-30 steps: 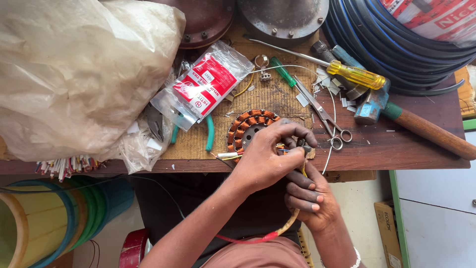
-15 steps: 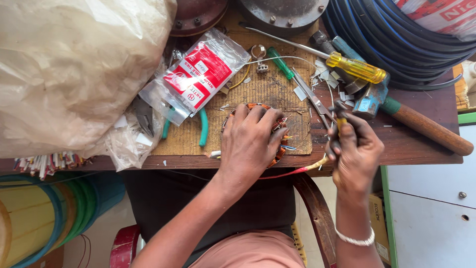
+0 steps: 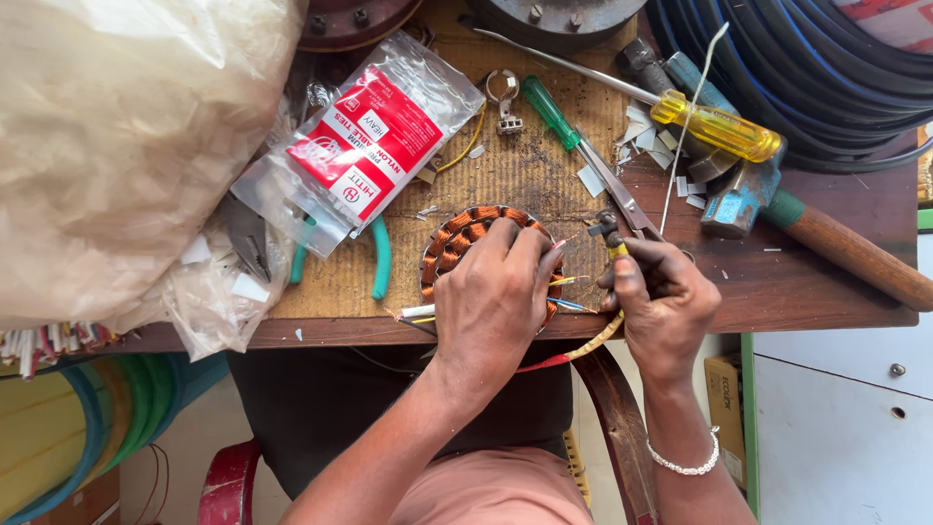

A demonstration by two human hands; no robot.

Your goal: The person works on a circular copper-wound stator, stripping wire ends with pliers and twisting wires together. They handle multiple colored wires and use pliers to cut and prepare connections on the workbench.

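Workbench seen from above, read left to right. At nine o'clock a bulging pale plastic bag (image 3: pixel 126 146) covers the bench's left end; beside it lies a clear packet with a red label (image 3: pixel 364 146), and under the packet's lower edge the teal-handled pliers (image 3: pixel 381 258) poke out.

At centre sits the work itself — a round stator wound with copper coils (image 3: pixel 465 233), resting on a woven mat (image 3: pixel 530 165) near the bench's front edge. My left hand (image 3: pixel 491 301) lies flat over it, fingers pressed close together and curled onto the windings, pinning it down. Thin coloured leads (image 3: pixel 569 282) run out at three o'clock from under that hand.

My right hand (image 3: pixel 666 301) is just beside, at three o'clock of the stator, fingers closed round a small dark-tipped tool (image 3: pixel 610 233) whose yellow sleeved lead (image 3: pixel 593 345) trails toward six o'clock. I judge the step to be work on the lead ends; the next move would call for a steady stator and a fine, short motion of the tool tip toward one wire.

Beyond, toward two o'clock: scissors (image 3: pixel 612 185), a green-handled screwdriver (image 3: pixel 549 112), a yellow-handled screwdriver (image 3: pixel 714 124), a hammer with wooden handle (image 3: pixel 836 248), and coiled dark hose (image 3: pixel 807 68).

Hidden or unclear — most of the stator's right half under my palm; the tool's kind and what its tip touches; the bag's contents.
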